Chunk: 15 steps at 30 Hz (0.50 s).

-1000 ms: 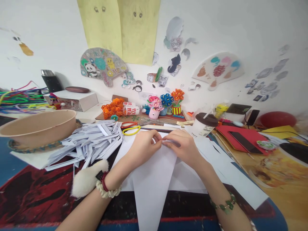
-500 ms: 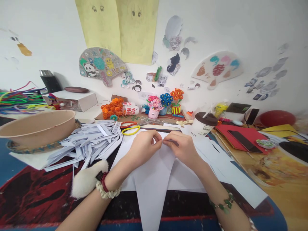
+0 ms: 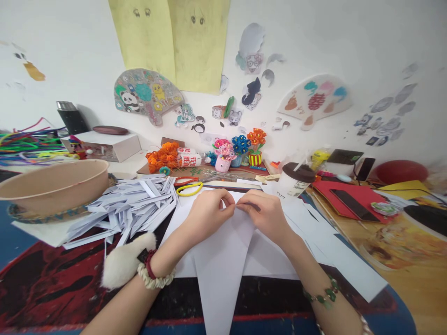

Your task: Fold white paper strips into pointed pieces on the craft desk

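A white sheet of paper (image 3: 220, 265), folded to a long point, hangs toward me over the table's front edge. At its far edge my left hand (image 3: 213, 211) pinches the paper between thumb and fingers. My right hand (image 3: 263, 211) pinches the same edge just beside it, so the fingertips of both hands nearly meet. Under the folded sheet and to its right lie more white sheets (image 3: 268, 258). A pile of folded white paper strips (image 3: 131, 207) sits to the left of my left hand.
Scissors with yellow handles (image 3: 189, 189) lie behind my left hand. A lidded drink cup (image 3: 295, 179) with a straw stands behind my right hand. A beige basin (image 3: 56, 186) is far left. A white furry thing (image 3: 127, 263) touches my left wrist. Craft flowers (image 3: 240, 144) line the back.
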### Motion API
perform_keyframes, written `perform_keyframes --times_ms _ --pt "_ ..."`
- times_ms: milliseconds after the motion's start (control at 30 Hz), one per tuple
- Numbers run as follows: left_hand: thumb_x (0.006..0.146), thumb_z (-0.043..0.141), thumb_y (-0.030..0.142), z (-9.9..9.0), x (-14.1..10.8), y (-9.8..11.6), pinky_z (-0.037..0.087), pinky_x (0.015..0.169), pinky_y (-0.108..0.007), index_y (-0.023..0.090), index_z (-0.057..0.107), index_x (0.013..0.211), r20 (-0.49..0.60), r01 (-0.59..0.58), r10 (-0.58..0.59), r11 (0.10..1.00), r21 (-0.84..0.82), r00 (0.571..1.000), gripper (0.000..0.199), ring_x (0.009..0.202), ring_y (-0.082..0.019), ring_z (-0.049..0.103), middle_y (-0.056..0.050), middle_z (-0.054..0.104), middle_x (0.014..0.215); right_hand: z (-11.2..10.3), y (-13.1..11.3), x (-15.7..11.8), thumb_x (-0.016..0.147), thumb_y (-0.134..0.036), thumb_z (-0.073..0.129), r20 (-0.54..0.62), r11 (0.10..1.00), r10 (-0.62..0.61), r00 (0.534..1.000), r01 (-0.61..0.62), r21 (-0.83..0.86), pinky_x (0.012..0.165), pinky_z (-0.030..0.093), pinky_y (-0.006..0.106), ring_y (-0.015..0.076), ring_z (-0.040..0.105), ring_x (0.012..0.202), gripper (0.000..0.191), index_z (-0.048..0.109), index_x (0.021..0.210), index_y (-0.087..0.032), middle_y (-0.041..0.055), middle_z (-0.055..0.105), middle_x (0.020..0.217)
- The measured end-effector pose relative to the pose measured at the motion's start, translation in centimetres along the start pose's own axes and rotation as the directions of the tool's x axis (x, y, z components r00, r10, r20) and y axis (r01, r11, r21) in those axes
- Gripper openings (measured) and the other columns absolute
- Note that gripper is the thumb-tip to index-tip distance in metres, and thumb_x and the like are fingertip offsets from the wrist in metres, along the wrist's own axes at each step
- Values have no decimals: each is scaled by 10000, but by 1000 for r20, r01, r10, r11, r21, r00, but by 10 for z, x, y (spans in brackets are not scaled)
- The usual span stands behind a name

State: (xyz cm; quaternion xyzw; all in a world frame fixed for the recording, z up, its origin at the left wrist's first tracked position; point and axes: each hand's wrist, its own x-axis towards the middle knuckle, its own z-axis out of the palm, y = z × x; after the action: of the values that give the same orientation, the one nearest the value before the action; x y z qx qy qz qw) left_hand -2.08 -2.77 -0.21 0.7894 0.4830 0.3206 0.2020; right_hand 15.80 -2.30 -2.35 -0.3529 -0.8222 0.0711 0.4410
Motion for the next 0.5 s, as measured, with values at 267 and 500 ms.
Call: perform_keyframes --times_ms 267,500 --pt "781 554 230 -2 0 1 403 630 -262 194 651 759 -2 1 -1 1000 1 1000 106 694 -141 583 13 691 782 -3 1 2 836 -69 628 -24 1000 -19 1000 19 -13 622 457 285 163 612 681 147 667 741 -174 30 681 736" --pt "766 564 212 -4 0 2 400 633 -263 191 648 738 -5 18 -18 1000 3 1000 91 688 -145 585 9 699 774 -7 3 2 832 -57 618 -37 1000 1 999 -1 9 621 460 277 157 604 686 166 659 736 -186 18 676 727"
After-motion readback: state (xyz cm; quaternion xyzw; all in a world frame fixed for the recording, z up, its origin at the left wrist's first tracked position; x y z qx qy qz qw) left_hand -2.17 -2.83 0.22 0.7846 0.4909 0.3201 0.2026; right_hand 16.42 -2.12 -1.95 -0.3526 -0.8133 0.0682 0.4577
